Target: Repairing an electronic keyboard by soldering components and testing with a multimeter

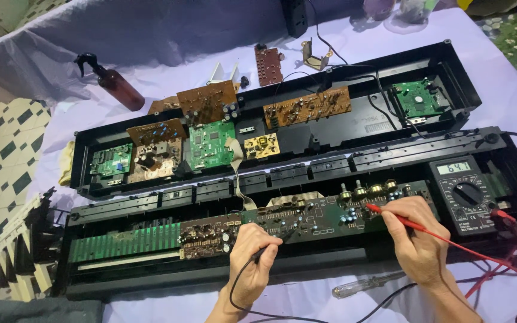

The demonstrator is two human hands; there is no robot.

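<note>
We hold: left hand (251, 263) pinching black probe (275, 242), right hand (415, 236) pinching red probe (390, 215); both tips on long dark circuit board (324, 216), red twd multimeter (463, 192) end.

Left hand (252, 260) and right hand (414, 236): both bare, no gloves, rings or watch seen (forearms unsleeved to frame edge), below the long circuit board (306, 218).

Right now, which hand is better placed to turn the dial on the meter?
Probably the right hand. It holds the red probe just left of the black multimeter, while the left hand holds the black probe near the middle of the long circuit board, farther from the dial.
</note>
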